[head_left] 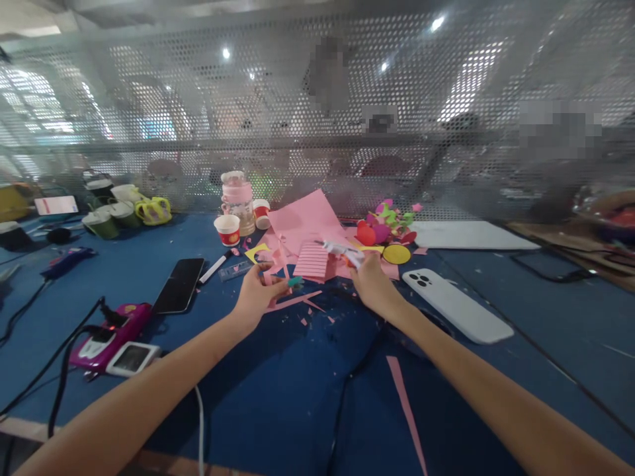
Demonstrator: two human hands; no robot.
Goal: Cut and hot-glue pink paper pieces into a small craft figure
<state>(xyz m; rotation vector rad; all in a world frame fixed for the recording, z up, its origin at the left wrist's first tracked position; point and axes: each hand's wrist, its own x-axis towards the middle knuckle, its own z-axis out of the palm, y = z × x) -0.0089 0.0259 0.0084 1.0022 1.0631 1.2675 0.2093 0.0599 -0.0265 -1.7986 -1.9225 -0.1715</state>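
Note:
My right hand (371,279) is closed on a pair of white scissors (342,250) with blades pointing left. The blades sit at the top edge of a pink paper piece (311,262) cut into thin parallel strips. My left hand (258,291) pinches a narrow pink paper strip (276,276) beside that piece, with a small teal object (296,281) at its fingertips. A larger pink sheet (307,218) lies just behind, and pink scraps (310,311) are scattered on the blue table (278,390) below both hands.
A white phone (456,305) lies face down at the right, a black phone (178,285) at the left. Paper cups (227,229), a pink bottle (238,201), green mugs (104,221), colourful cut-outs (387,228), a yellow disc (397,254), cables and a pink device (106,337) surround them. A perforated screen (317,112) backs the table.

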